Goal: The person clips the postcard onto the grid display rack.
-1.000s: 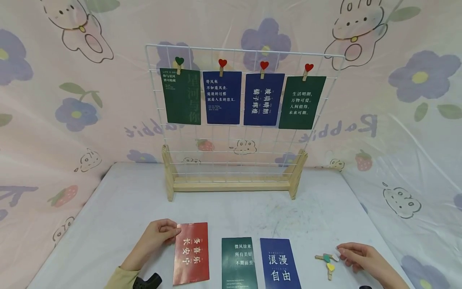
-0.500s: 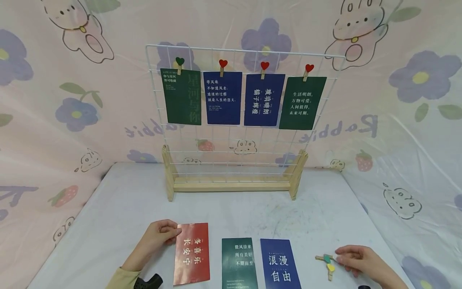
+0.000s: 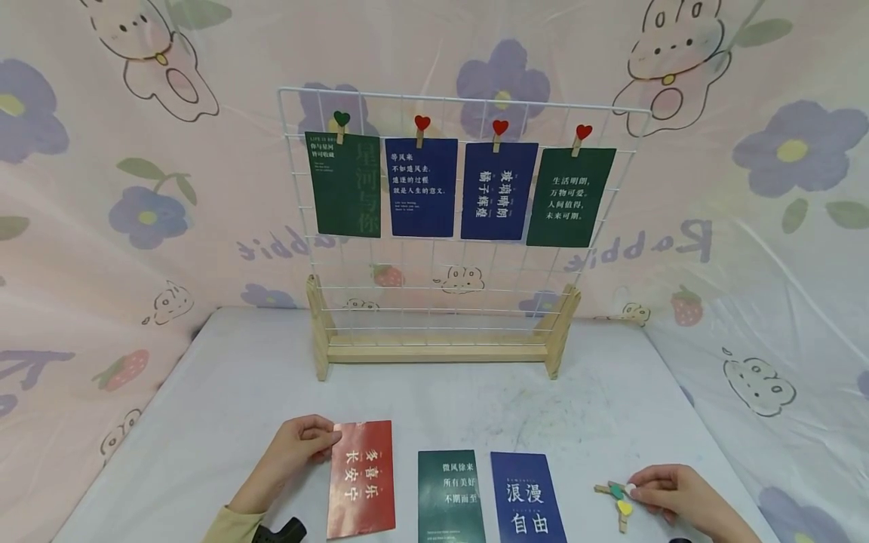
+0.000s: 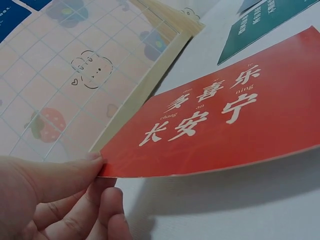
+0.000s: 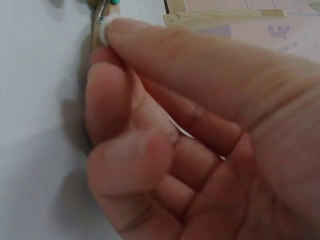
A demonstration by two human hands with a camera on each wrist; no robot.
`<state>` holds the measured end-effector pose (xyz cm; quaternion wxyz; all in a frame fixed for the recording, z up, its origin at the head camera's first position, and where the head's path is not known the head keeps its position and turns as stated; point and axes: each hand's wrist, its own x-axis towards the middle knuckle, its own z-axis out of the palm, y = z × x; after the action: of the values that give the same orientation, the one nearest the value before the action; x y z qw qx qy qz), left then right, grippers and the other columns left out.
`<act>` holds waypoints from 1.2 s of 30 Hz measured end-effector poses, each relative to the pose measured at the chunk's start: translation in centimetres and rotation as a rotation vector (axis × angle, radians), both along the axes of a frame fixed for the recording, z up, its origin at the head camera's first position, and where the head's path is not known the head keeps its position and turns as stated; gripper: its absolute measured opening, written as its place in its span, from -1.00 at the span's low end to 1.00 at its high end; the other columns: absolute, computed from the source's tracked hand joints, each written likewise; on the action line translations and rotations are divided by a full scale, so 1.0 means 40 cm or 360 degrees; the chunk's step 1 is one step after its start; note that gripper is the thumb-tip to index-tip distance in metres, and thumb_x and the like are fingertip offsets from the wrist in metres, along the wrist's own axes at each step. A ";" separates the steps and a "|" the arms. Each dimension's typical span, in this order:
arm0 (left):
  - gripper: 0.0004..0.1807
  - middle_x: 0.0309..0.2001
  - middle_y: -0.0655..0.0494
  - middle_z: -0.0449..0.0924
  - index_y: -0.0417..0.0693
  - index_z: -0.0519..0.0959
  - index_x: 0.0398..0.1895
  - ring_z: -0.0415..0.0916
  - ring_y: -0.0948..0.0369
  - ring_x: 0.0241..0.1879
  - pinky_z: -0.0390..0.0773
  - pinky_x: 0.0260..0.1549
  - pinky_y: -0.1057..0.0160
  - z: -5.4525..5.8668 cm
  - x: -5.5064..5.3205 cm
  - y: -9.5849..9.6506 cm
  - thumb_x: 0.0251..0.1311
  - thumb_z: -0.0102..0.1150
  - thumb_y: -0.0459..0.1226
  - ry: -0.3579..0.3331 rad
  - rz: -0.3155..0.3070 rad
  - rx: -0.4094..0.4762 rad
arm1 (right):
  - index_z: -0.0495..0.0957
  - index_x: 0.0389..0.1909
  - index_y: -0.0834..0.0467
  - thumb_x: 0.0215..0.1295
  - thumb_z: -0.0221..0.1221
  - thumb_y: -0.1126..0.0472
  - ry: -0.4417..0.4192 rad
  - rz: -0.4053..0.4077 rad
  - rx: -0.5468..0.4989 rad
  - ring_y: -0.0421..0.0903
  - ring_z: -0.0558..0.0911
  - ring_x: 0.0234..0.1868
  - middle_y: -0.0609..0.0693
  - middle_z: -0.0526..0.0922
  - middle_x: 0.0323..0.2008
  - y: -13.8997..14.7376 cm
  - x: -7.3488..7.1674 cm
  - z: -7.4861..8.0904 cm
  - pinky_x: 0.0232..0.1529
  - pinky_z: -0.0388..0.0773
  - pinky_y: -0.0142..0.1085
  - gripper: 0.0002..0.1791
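My left hand (image 3: 292,456) pinches the upper left corner of a red card (image 3: 362,479) with white characters. In the left wrist view the card's near edge is raised off the cloth, with a shadow beneath. On the right, my right hand (image 3: 675,494) pinches a small wooden clothespin with a white heart (image 3: 631,489) between thumb and forefinger. Touching or close beside it lie a green-heart clothespin (image 3: 616,492) and a yellow-heart clothespin (image 3: 624,509). A green card (image 3: 449,498) and a blue card (image 3: 526,498) lie flat between the hands.
A white wire grid rack (image 3: 434,298) on a wooden base (image 3: 434,353) stands at the back. Several cards, green (image 3: 345,188) and blue (image 3: 422,188), hang from it by heart clothespins. A patterned curtain (image 3: 224,166) surrounds the white-covered table (image 3: 258,385).
My right hand has moved slightly left to the clothespins and now pinches the white-heart one. My left hand keeps its hold on the red card. The head view has tilted up slightly.
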<state>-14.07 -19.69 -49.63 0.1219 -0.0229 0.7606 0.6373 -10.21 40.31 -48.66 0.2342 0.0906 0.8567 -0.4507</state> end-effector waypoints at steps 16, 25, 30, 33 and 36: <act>-0.71 -0.38 -0.01 0.65 -0.33 0.53 -0.17 0.51 0.19 -0.44 0.58 -0.43 0.28 0.019 -0.011 0.023 0.19 0.29 -0.26 -0.0090 0.0122 -0.0034 | 0.57 -0.19 0.28 0.30 0.21 0.14 0.0170 -0.0103 0.0160 -0.07 0.47 -0.45 -0.02 0.56 -0.45 -0.044 -0.043 0.004 -0.51 0.41 -0.31 -0.74; -0.66 -0.32 -0.01 0.65 -0.33 0.54 -0.12 0.53 0.16 -0.38 0.60 -0.34 0.26 0.037 -0.016 0.028 0.19 0.30 -0.22 -0.0118 0.0169 0.0023 | 0.47 -0.16 0.39 0.37 0.13 0.22 0.0424 0.0040 -0.0043 -0.09 0.61 -0.36 0.14 0.65 -0.30 -0.070 -0.083 0.029 -0.42 0.57 -0.27 -0.74; -0.64 -0.29 0.00 0.64 -0.34 0.53 -0.11 0.52 0.18 -0.35 0.60 -0.30 0.25 0.048 -0.023 0.038 0.20 0.28 -0.21 -0.0090 0.0098 0.0100 | 0.44 -0.17 0.38 0.40 0.11 0.20 0.0476 0.0159 -0.0135 -0.08 0.63 -0.34 0.18 0.67 -0.28 -0.091 -0.105 0.044 -0.43 0.58 -0.25 -0.73; -0.64 -0.29 0.00 0.63 -0.32 0.53 -0.09 0.51 0.17 -0.33 0.60 -0.26 0.23 0.055 -0.030 0.050 0.20 0.28 -0.21 -0.0096 0.0096 0.0122 | 0.44 -0.16 0.40 0.42 0.08 0.22 0.0540 0.0235 -0.0188 -0.08 0.64 -0.32 0.22 0.66 -0.27 -0.105 -0.120 0.052 -0.43 0.58 -0.25 -0.74; -0.65 -0.28 0.00 0.63 -0.31 0.53 -0.09 0.51 0.15 -0.32 0.60 -0.26 0.23 0.063 -0.032 0.059 0.20 0.28 -0.21 -0.0095 0.0115 0.0118 | 0.43 -0.13 0.42 0.41 0.09 0.23 0.0581 0.0268 -0.0259 -0.09 0.65 -0.30 0.25 0.66 -0.25 -0.123 -0.136 0.061 -0.41 0.58 -0.25 -0.73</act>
<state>-15.37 -17.32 -47.13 0.1221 -0.0648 0.7313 0.6679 -15.65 35.39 -46.23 0.1183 -0.0835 0.8503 -0.5060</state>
